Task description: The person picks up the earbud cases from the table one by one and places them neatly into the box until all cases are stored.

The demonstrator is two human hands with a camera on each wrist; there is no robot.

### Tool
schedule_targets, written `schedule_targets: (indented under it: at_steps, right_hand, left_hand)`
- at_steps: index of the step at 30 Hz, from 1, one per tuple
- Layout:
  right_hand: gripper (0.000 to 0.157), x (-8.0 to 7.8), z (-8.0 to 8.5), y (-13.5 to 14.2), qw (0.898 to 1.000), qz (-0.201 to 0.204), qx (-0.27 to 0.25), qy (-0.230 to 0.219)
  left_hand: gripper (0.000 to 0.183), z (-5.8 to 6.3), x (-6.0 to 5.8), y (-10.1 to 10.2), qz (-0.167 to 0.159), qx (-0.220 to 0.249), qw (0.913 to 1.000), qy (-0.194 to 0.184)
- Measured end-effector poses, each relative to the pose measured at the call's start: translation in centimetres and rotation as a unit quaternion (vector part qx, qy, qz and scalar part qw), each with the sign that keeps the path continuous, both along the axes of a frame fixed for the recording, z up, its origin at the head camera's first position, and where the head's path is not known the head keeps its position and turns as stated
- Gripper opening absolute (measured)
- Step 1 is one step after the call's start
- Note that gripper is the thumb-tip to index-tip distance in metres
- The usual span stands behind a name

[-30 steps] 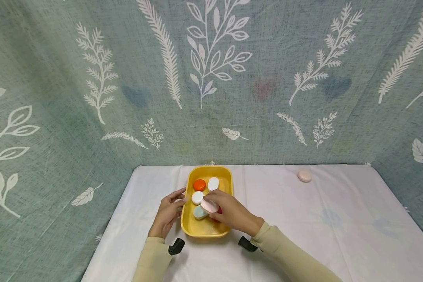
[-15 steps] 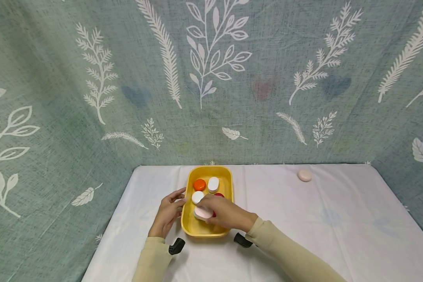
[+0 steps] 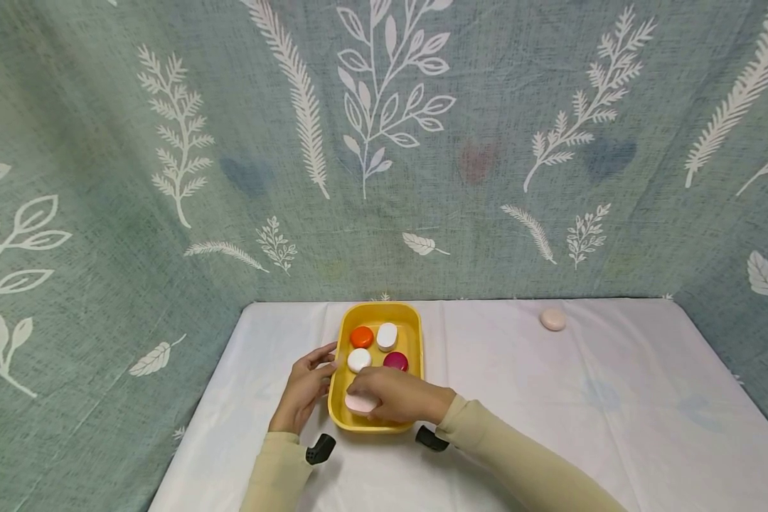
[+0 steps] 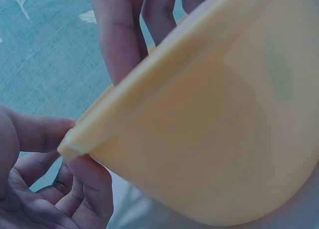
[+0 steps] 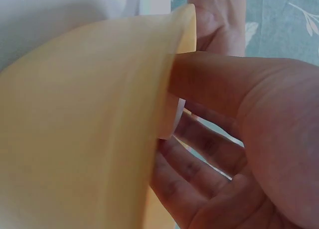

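My left hand (image 3: 307,387) pinches the left rim of a yellow plastic tub (image 3: 375,308), its thumb and a finger on either side of the rim in the left wrist view. Inside the tub's near end, my right hand (image 3: 397,393) holds a pale pink bar of soap (image 3: 360,404) between thumb and fingers. An orange soap (image 3: 361,337), a white oval soap (image 3: 387,336), a round white soap (image 3: 359,360) and a magenta soap (image 3: 395,361) lie farther back in the tub. In the right wrist view the tub's wall hides part of my fingers and the pink soap (image 5: 172,120).
A pale peach soap (image 3: 553,319) lies alone toward the table's back right. White cloth (image 3: 525,405) covers the table. Behind and on both sides hangs a green leaf-patterned curtain (image 3: 384,249).
My right hand has moved toward me and slightly left, lowering the pink soap into the tub's near end. The magenta soap now shows; the pale green one is hidden. My left hand stays put.
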State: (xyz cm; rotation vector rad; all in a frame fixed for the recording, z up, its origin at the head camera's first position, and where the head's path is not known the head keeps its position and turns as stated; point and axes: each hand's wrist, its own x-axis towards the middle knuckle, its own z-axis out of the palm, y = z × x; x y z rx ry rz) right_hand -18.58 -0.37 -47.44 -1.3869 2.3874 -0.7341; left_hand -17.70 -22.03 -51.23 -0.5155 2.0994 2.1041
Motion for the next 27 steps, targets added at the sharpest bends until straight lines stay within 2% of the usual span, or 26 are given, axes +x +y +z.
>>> schedule_targets:
  at_steps: [15,22,27]
  right_hand:
    - [0.039,0.3,-0.1,-0.3,1.000,0.011,0.011,-0.008]
    - [0.041,0.3,0.2,0.7,0.999,-0.024,-0.007,-0.030]
    - [0.038,-0.2,0.6,2.3,0.998,-0.051,-0.043,-0.021]
  left_hand:
    - [0.045,-0.1,0.1,0.0,-0.003,0.000,1.0000,0.008]
    - [0.045,-0.1,0.1,0.0,-0.003,-0.007,0.9999,0.009]
    - [0.046,0.0,0.0,0.1,0.001,-0.011,0.9999,0.000]
